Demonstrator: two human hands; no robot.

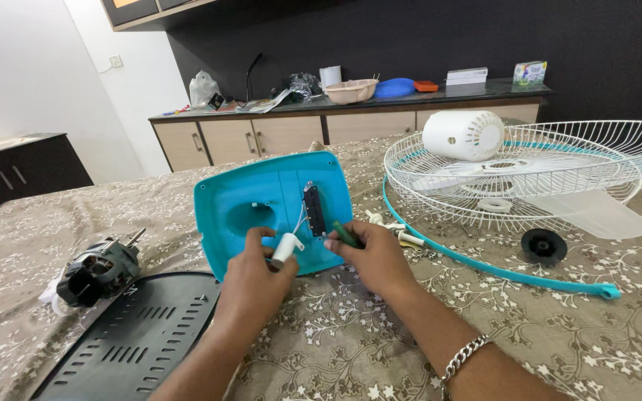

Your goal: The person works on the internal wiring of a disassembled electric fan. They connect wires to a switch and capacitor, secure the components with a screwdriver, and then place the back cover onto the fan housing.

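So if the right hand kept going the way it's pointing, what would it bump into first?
Probably the black switch strip on the teal cover. The right hand points its green screwdriver up-left at it, though depth is hard to judge.

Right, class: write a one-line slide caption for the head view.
Left hand holds a white capacitor, right hand a green screwdriver, at a turquoise fan housing.

white wall (31,67); black wall (380,37); wooden sideboard (276,134)
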